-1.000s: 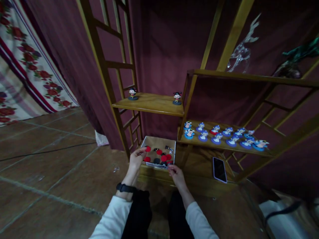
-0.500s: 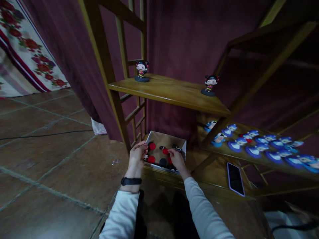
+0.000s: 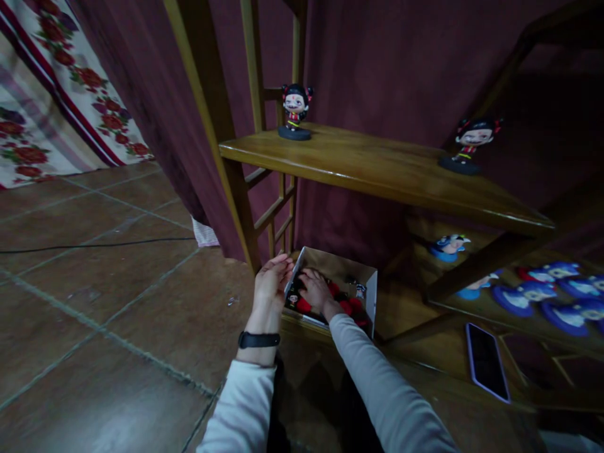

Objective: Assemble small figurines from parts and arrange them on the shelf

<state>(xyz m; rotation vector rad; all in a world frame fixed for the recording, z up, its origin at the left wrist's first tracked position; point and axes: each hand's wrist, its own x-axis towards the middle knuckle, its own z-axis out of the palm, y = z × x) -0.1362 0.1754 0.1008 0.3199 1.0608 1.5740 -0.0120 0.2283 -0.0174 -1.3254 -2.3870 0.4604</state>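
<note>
A shallow cardboard box (image 3: 372, 296) with white outer walls stands low in the shelf unit, holding several small figurines with black and red parts. My right hand (image 3: 315, 289) reaches into its left half, palm down, with its fingers stretched over the figurines; what lies beneath them is hidden. Just outside the box's left wall, my left hand (image 3: 270, 283) hovers with half-curled fingers and thumb apart, and no object shows in it. One black-haired figurine (image 3: 293, 299) peeks out at the box's left front corner, near my right fingertips.
Above the box runs a wooden shelf (image 3: 368, 157), bearing a black-haired figurine (image 3: 295, 110) on the left and another figurine (image 3: 472, 145) on the right. Several blue-based figurines (image 3: 523, 299) occupy the lower right shelf. A phone (image 3: 487, 362) lies below them.
My right hand has moved left inside the box, from the red round piece it was touching to the figurines at the left. The view has shifted closer; my left hand stays by the left wall.
</note>
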